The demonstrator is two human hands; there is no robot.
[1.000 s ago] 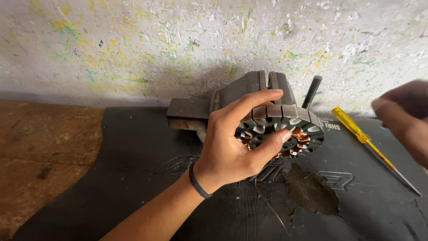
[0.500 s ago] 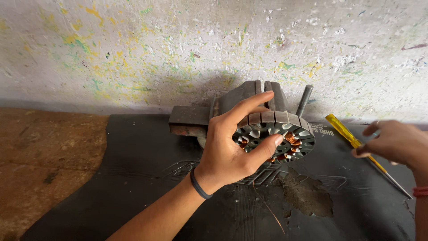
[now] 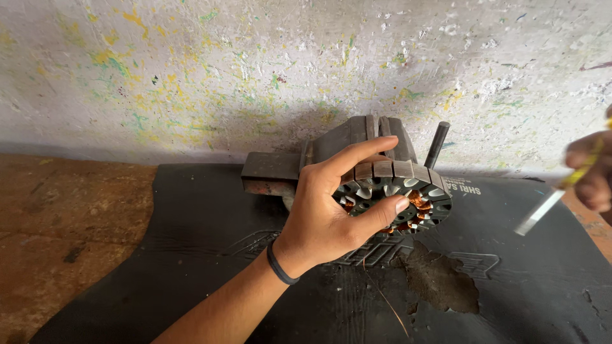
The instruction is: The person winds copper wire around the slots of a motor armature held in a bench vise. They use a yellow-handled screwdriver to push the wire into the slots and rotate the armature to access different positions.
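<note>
The right hand (image 3: pixel 590 175) now holds the yellow-handled screwdriver (image 3: pixel 553 196) lifted off the black mat (image 3: pixel 191 255), near its right edge.

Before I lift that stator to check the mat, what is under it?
The stator sits on a black rubber mat, with a torn hole beside it. The left hand covers its near side, so the mat there is hidden.

A whitewashed wall (image 3: pixel 191 70), flecked with yellow and green paint, is seen behind a brown surface (image 3: pixel 57 229) covered by a black rubber mat (image 3: pixel 191 255).
</note>
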